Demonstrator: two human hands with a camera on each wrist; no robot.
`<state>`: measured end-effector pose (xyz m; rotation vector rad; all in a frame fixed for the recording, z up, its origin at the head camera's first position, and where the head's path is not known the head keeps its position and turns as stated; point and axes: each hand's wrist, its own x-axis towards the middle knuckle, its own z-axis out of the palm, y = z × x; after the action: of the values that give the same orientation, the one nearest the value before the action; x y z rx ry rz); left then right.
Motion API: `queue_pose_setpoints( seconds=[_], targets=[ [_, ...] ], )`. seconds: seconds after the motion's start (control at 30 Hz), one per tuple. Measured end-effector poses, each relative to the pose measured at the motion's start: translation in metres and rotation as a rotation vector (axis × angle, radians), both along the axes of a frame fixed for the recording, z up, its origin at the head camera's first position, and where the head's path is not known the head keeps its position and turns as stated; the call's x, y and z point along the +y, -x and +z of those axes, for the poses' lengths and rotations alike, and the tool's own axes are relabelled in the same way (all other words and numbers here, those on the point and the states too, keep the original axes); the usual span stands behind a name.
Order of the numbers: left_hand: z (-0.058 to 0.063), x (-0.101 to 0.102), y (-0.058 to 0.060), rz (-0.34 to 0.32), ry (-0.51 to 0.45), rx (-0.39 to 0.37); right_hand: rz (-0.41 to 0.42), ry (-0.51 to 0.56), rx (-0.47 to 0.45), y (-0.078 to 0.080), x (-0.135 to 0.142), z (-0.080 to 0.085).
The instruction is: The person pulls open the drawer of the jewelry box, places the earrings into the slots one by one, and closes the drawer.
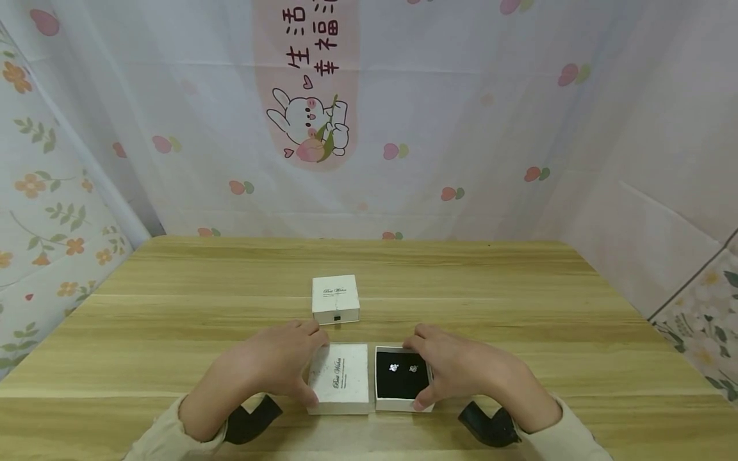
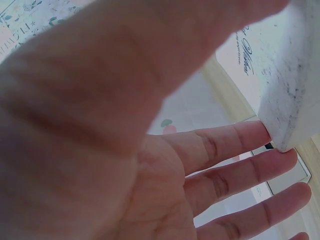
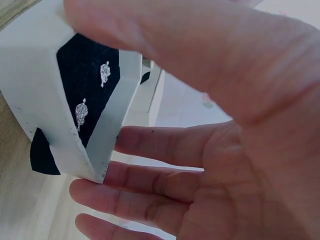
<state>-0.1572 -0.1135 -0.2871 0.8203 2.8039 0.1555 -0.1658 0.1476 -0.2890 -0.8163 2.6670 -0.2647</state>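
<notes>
Beside the near edge of the table, my left hand (image 1: 282,358) grips a white box sleeve (image 1: 352,390) printed "Best Wishes", thumb at its near corner and fingers at its far left corner. Just to the right, my right hand (image 1: 461,365) holds a white jewelry box drawer (image 1: 392,405) by its right side, thumb in front and fingers behind. A black insert (image 1: 398,389) fills the drawer and carries two sparkling silver stud earrings (image 1: 394,367). From the drawer's end a black pull tab (image 3: 44,156) sticks out in the right wrist view. A narrow gap separates sleeve and drawer.
A second white "Best Wishes" box (image 1: 336,298), closed, with a small black tab on its front, stands behind the sleeve on the wooden table (image 1: 490,282). Printed curtains (image 1: 426,115) hang along the back and sides.
</notes>
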Motion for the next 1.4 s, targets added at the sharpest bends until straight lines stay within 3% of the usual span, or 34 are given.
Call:
queue_pose_setpoints(
  seconds=[0.67,1.4],
  targets=[
    [0.0011,0.0007,-0.0003,-0.004,0.015,0.003,-0.019,0.006,0.004,-0.0003,-0.0047,-0.0002],
    [-0.0005,0.0021,-0.0008,0.02,-0.003,-0.012,0.032,-0.001,0.064,-0.0027,-0.005,-0.0025]
  ],
)
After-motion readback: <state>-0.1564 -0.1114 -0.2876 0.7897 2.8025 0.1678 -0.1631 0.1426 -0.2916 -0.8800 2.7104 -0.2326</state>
